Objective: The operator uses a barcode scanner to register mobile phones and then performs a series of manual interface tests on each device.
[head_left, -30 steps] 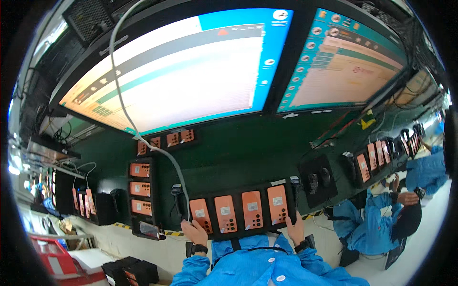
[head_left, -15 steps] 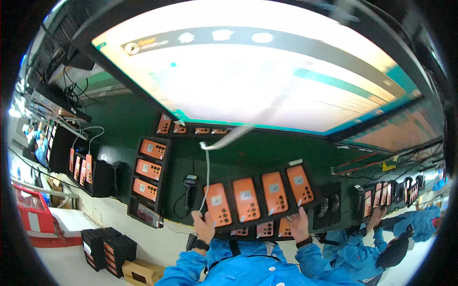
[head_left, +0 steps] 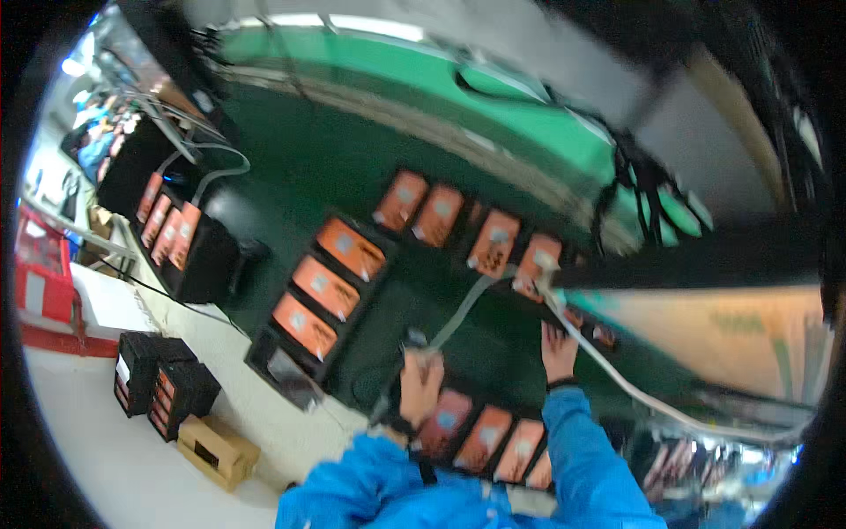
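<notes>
My left hand [head_left: 420, 388] is blurred, its fingers curled by a dark hand-held scanner [head_left: 412, 339]; what they hold is hidden. A white cable [head_left: 463, 310] runs up from these fingers. Ahead and to the right, my right hand [head_left: 558, 354] reaches out with extended fingers, close to a far row of orange phones [head_left: 493, 244] with dark camera lenses. Close to my body, partly behind my right sleeve, lies a black tray [head_left: 414, 445] with several orange phones [head_left: 483, 438]. Another black tray [head_left: 263, 350] on the left carries three orange phones [head_left: 315, 286] and a clear-wrapped item [head_left: 293, 377].
A dark green bench top [head_left: 291, 159] extends behind the trays. At the far left, orange phones [head_left: 183, 236] stand upright in a black holder [head_left: 207, 264]. Stacked black trays [head_left: 181, 401] and a cardboard box [head_left: 220, 450] are lower left. A monitor [head_left: 749, 331] is at the right.
My hands no longer hold the two ends of the phone tray raised before me. Both have moved farther out over the bench. The view has tilted and leaned in, showing more of the far row.
</notes>
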The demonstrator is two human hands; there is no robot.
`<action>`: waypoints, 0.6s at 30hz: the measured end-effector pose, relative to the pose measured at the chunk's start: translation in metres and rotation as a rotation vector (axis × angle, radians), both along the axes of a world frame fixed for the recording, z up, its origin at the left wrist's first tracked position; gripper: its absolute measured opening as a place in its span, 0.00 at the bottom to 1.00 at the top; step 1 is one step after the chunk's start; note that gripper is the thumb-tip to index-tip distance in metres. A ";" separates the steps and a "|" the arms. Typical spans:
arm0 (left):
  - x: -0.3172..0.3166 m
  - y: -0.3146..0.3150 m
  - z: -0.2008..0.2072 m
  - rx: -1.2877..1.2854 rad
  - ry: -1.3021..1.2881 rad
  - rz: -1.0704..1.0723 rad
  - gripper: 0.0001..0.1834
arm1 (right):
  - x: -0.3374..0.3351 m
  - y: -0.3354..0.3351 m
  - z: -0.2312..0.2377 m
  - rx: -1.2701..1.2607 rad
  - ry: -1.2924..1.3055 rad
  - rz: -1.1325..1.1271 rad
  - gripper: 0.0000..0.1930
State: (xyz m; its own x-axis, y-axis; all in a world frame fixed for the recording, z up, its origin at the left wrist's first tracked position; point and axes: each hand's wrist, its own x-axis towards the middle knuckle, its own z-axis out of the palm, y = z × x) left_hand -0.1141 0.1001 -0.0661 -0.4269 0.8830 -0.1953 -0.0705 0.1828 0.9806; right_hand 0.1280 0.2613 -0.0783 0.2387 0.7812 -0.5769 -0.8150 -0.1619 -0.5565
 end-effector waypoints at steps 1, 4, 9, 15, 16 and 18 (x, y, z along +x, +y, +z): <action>0.008 -0.004 -0.020 0.091 -0.068 0.024 0.07 | 0.005 0.026 -0.032 0.056 0.066 0.018 0.07; -0.003 -0.036 -0.006 -0.055 -0.003 -0.106 0.10 | -0.003 0.051 -0.069 0.198 0.237 0.178 0.09; -0.004 -0.057 0.006 -0.075 0.057 -0.077 0.12 | -0.042 0.058 -0.079 -0.112 -0.125 0.536 0.16; 0.009 -0.061 -0.010 -0.038 -0.143 -0.119 0.11 | -0.079 -0.074 0.023 0.291 -0.632 0.970 0.12; 0.014 -0.059 -0.009 -0.066 -0.047 -0.246 0.11 | -0.081 -0.102 0.038 0.319 -0.494 1.089 0.15; 0.025 -0.054 -0.004 -0.066 0.057 -0.403 0.12 | -0.066 -0.147 0.024 0.173 -0.184 1.239 0.23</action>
